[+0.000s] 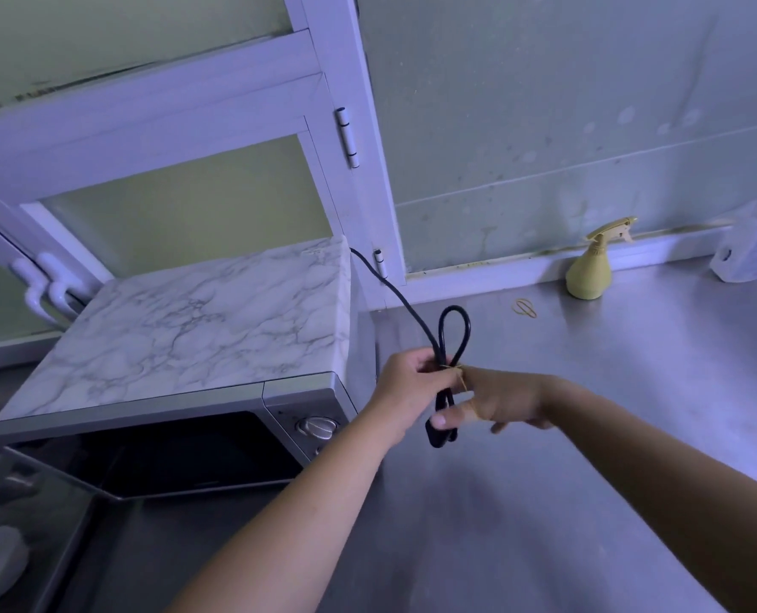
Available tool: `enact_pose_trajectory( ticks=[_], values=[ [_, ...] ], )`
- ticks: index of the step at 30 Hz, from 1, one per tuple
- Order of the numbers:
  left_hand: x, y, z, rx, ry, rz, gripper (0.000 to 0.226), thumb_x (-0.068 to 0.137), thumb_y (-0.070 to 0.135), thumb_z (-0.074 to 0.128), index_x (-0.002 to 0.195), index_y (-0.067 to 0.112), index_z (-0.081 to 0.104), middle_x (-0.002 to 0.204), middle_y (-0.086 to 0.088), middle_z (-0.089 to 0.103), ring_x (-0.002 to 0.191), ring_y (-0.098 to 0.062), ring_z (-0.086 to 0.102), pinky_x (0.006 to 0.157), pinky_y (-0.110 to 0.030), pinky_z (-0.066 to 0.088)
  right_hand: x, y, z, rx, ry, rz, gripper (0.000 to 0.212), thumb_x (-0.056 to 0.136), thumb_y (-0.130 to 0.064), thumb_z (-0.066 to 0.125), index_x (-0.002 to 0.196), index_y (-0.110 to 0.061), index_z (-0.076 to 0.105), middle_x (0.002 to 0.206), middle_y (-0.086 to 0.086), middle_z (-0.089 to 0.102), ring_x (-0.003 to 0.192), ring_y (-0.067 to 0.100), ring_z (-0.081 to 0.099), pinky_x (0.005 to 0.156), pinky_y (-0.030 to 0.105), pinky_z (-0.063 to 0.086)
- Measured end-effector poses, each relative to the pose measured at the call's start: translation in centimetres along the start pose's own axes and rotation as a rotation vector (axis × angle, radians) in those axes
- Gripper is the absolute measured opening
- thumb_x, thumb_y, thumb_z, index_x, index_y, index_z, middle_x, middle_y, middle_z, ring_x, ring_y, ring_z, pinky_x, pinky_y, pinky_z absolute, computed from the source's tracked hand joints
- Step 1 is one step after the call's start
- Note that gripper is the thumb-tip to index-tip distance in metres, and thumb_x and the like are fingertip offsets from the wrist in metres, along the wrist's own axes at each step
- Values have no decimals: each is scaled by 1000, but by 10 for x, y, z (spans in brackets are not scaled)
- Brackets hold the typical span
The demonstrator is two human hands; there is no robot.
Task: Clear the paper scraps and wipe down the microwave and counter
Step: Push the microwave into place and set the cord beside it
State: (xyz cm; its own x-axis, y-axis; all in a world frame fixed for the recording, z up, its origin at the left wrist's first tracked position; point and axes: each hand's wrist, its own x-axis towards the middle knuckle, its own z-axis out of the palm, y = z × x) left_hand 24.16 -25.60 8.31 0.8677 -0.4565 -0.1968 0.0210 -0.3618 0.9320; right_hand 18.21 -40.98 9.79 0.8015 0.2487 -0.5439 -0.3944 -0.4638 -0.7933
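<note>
A microwave [199, 329] with a marble-patterned top stands at the left of the steel counter [588, 413], its door [36, 515] swung open. A black power cord [449, 342] runs from behind the microwave and is folded into a loop bundle above the counter. My left hand [405, 382] grips the folded cord at its middle. My right hand [500, 402] is just right of the bundle, with a yellow rubber band [461, 379] stretched from its thumb and fingers around the cord. No paper scraps show.
A yellow spray bottle [593, 267] stands at the back wall. Another rubber band [524, 308] lies on the counter near it. A clear plastic container [752, 250] sits at the far right. A window frame [182, 126] rises behind the microwave.
</note>
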Motion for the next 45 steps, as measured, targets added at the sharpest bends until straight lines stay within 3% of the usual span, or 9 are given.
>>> enact_pose_trajectory(
  ticks=[8, 12, 16, 21, 24, 29, 34, 41, 45],
  values=[
    [-21, -3, -4, -40, -30, 9, 35, 86, 16, 69, 116, 33, 66, 111, 11, 68, 87, 1, 68, 63, -4, 46, 23, 29, 27, 826, 60, -85, 56, 80, -47, 75, 126, -15, 67, 137, 25, 57, 113, 33, 67, 92, 53, 56],
    [-44, -13, 7, 217, -18, 149, 31, 80, 7, 66, 103, 26, 73, 98, 4, 60, 86, 2, 56, 70, -1, 39, 28, 31, 30, 1037, 161, -49, 51, 70, -47, 77, 104, -11, 67, 94, 14, 70, 78, 23, 72, 72, 45, 61],
    [-62, -18, 31, 401, -143, 202, 37, 78, 14, 65, 114, 20, 67, 113, 8, 43, 116, -15, 47, 103, -22, 41, 30, 28, 39, 1009, 199, -8, 38, 75, -41, 78, 59, -13, 58, 57, 7, 47, 50, 19, 49, 48, 25, 51],
    [-78, -18, 27, 216, -111, 231, 10, 78, 23, 68, 72, 27, 62, 102, 16, 61, 114, -5, 51, 100, -18, 32, 35, 34, 34, 1031, 409, -117, 13, 88, -3, 68, 99, 1, 62, 66, 9, 56, 52, 17, 56, 46, 26, 47],
    [-84, -16, 9, -126, -133, 141, 16, 71, 33, 66, 65, 18, 59, 88, 5, 70, 109, -9, 62, 93, -18, 40, 30, 42, 24, 1081, 237, -105, 6, 92, -1, 57, 97, 1, 59, 65, 6, 57, 51, 18, 56, 44, 25, 46],
    [-61, 8, -31, -158, 28, 234, 21, 71, 27, 62, 55, 15, 57, 53, -4, 51, 70, -26, 57, 95, -59, 45, 26, 51, 15, 939, 139, -94, 16, 82, -21, 63, 73, -8, 58, 62, 7, 53, 45, 20, 50, 43, 26, 40],
    [-29, 38, -31, 210, 10, 142, 21, 79, 15, 54, 89, 32, 58, 55, 7, 46, 51, -14, 48, 53, -29, 42, 26, 48, 20, 987, 150, -155, 8, 74, -15, 51, 69, -10, 54, 66, 8, 52, 48, 23, 45, 50, 27, 35],
    [11, 53, -21, 1071, -168, -26, 30, 88, 0, 58, 108, 15, 74, 101, 1, 57, 87, -22, 62, 72, -26, 47, 15, 49, 19, 755, 492, -252, 19, 83, 8, 50, 73, -8, 53, 69, 12, 42, 52, 20, 36, 51, 28, 24],
    [18, 42, 2, 407, -367, -360, 35, 75, 33, 85, 91, 9, 67, 63, -5, 36, 53, -19, 30, 52, -28, 24, 14, 55, 24, 173, 899, -357, 14, 83, 0, 65, 86, -13, 60, 71, 0, 55, 58, 13, 48, 57, 29, 40]
  ],
)
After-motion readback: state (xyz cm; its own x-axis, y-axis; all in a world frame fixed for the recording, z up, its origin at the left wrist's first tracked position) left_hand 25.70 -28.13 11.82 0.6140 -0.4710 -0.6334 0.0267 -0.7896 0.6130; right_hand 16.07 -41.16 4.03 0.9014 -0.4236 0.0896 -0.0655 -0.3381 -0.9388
